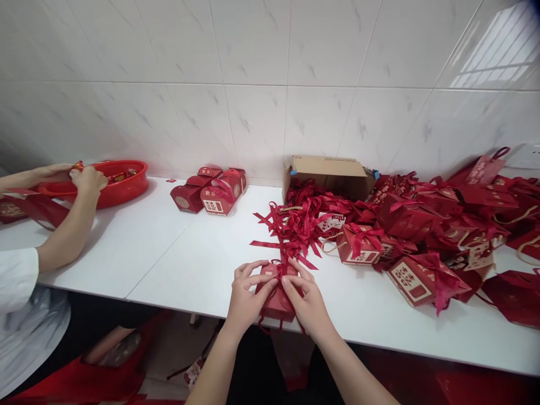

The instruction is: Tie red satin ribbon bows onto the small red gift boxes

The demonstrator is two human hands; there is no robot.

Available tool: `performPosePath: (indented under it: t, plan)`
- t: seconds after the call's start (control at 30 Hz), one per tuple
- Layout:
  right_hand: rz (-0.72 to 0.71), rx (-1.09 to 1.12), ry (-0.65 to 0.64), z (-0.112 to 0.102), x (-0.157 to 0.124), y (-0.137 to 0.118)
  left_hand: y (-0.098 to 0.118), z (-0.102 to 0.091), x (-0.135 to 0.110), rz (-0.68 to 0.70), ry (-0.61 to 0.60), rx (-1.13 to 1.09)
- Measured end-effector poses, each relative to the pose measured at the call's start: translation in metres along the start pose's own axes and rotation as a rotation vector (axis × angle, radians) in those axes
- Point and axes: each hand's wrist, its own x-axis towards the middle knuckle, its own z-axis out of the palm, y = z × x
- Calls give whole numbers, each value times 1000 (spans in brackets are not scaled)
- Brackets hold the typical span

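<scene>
A small red gift box [276, 306] stands at the front edge of the white table, between my two hands. My left hand [251, 289] pinches a red ribbon [280, 271] at the top of the box, thumb and index finger together. From the other side my right hand [304, 292] pinches the same ribbon, its thumb close to the left thumb. The fingertips cover the middle of the ribbon, so I cannot see how it is looped. Just beyond the box lies a tangle of red ribbon bows [291, 225].
An open cardboard box [329, 166] with ribbons spilling out stands by the wall. Many ribboned red boxes [405, 216] are heaped at right. Several red boxes [217, 194] without bows stand left of centre. At far left a co-worker's hands [88, 180] are over a red basin [141, 171].
</scene>
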Motion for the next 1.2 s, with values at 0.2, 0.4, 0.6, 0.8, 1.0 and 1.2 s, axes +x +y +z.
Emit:
performPosePath:
  t: [0.2, 0.4, 0.6, 0.8, 1.0, 1.2]
  plan:
    - [-272, -154, -83, -23, 17, 5, 1, -14, 7, 42, -133, 5]
    - [-435, -297, -226, -28, 35, -2, 6, -20, 13, 154, -103, 129]
    - [-462, -386, -374, -51, 25, -42, 5, -20, 14, 172, -111, 196]
    - [-268, -376, -395, -43, 48, -41, 7, -25, 16, 183, -198, 203]
    - [-172, -163, -565, -29, 62, -23, 19, -36, 22, 233, -327, 165]
    - [-410, -100, -519, -38, 50, -22, 20, -44, 30, 212, -393, 179]
